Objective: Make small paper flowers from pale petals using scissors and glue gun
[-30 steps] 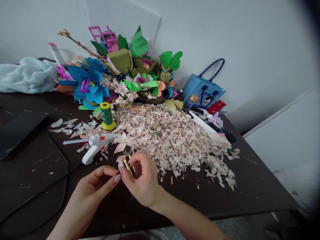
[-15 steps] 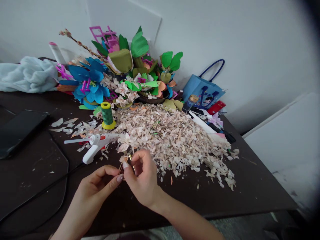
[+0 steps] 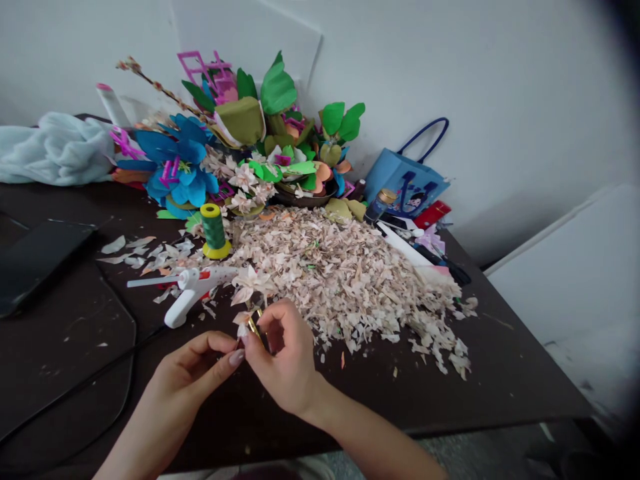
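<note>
My right hand is closed around small gold scissors, whose tips poke up between the fingers. My left hand pinches a small pale pink petal piece right at the scissor tips, thumb and forefinger together. Both hands meet low over the dark table, just in front of a big heap of pale pink paper petals. A folded pink paper flower lies just beyond the hands.
A white glue gun with a black cord lies left of the hands. Behind it stands a green thread spool. Paper flowers crowd the back by the wall, beside a blue bag. A black tablet lies at far left.
The hands shifted only slightly; the scissors and the petal piece moved a little between the fingers. Everything else on the table stayed put.
</note>
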### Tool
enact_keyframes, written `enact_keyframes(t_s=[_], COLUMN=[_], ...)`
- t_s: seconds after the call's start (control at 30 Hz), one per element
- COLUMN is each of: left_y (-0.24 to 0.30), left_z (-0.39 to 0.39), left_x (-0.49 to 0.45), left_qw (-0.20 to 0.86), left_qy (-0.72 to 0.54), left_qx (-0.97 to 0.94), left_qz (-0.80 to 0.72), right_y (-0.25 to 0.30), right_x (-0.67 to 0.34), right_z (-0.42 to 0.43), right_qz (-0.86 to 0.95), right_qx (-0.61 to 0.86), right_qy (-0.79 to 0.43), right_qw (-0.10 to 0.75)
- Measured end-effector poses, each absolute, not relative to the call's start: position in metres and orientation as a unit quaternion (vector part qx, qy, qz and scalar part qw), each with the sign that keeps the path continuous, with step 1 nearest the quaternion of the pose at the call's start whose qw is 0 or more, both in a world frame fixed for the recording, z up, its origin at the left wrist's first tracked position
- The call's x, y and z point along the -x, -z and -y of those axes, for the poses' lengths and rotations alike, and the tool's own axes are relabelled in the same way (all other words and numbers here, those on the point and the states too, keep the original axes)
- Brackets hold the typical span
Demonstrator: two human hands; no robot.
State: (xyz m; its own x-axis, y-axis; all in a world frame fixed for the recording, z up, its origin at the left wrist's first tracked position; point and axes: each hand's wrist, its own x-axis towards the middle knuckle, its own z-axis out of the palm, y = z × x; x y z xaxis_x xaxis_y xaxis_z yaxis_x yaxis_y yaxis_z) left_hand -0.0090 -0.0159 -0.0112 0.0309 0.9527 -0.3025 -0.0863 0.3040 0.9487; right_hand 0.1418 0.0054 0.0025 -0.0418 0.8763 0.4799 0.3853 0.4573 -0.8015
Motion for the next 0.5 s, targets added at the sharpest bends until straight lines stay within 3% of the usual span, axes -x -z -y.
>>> enact_keyframes(t_s=[0.5], left_y=[0.0097], left_z=[0.0154], left_x=[0.0074], left_qw=[0.570], left_qy=[-0.433], left_qx=[-0.429], left_qz=[-0.551], right_y=[-0.0033], right_x=[-0.1407], right_z=[-0.0059], right_qz=[0.679], right_qx=[0.463], right_qy=[-0.233], right_qw=[0.519])
